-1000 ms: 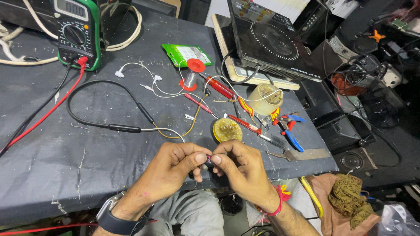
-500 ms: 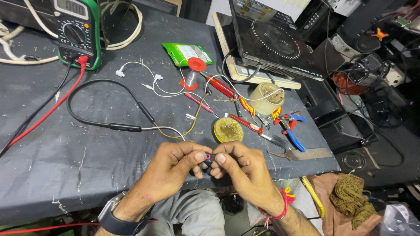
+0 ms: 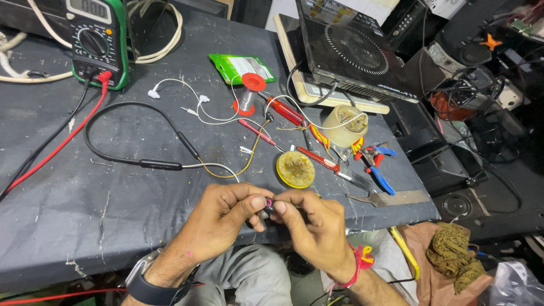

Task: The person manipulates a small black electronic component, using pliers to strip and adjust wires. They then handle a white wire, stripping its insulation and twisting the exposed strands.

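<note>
I see the small dark earbud piece (image 3: 268, 207) pinched between both grips at the counter's (image 3: 85, 204) near edge, left hand (image 3: 221, 218) and right hand (image 3: 309, 224) equally close, its thin wire trailing away toward the neckband earphone (image 3: 141, 161).

Matt, scuffed dark table top (image 3: 113, 204); glossy black cooktop (image 3: 351, 51); green plastic multimeter (image 3: 99, 42)
</note>
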